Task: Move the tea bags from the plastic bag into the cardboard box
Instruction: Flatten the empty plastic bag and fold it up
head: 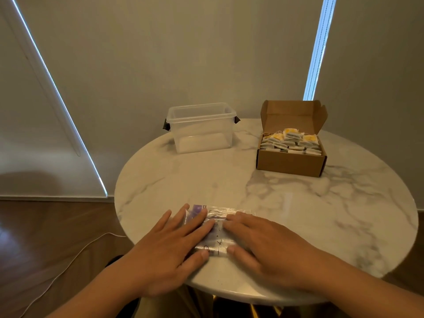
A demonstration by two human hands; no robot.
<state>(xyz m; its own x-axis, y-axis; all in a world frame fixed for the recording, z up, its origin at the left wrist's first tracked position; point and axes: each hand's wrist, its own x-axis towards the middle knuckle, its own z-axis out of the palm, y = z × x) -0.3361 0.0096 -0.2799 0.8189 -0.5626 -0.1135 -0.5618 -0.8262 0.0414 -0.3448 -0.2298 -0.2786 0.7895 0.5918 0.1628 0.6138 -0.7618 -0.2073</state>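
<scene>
A flat clear plastic bag (216,235) with a purple patch lies near the front edge of the round marble table (298,203). My left hand (169,251) and my right hand (268,246) press flat on it, fingers spread, one on each side. No tea bags show inside the bag. The brown cardboard box (290,160) stands open at the back right, its lid tipped up. Several tea bags (291,142) with yellow tags fill it to the rim.
A clear plastic tub (202,128) with dark side clips stands at the back middle of the table. A white cable (68,262) runs across the wooden floor on the left. Blinds hang close behind the table.
</scene>
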